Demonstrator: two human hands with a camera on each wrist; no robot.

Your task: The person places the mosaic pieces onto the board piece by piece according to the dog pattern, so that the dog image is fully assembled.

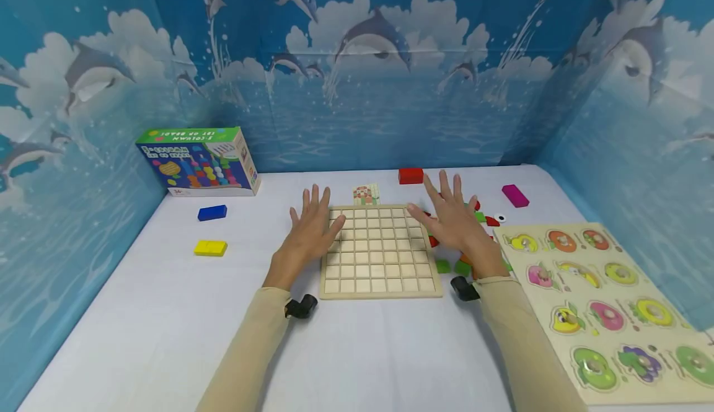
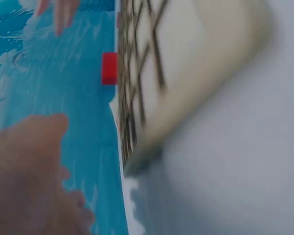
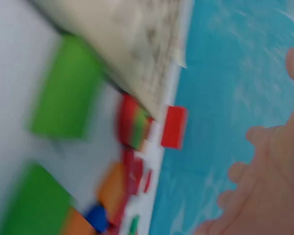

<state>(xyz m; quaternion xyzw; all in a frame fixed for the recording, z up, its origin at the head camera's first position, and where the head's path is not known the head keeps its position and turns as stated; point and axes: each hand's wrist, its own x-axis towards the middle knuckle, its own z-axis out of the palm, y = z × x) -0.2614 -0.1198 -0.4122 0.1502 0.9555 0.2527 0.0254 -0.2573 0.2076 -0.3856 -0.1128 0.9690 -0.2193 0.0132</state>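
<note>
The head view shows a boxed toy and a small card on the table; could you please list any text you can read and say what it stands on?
Toy box: the printing stands upside down to the camera and is too small and blurred to read.
Small card behind the wooden grid board: a coloured pattern only, no readable text.
Fruit puzzle board: pictures only, no words visible.
Wrist views: blurred, no text.

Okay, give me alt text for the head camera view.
Two open hands, left hand and right hand, hover over the sides of an empty wooden grid board on a white table, with coloured blocks scattered around.
</note>
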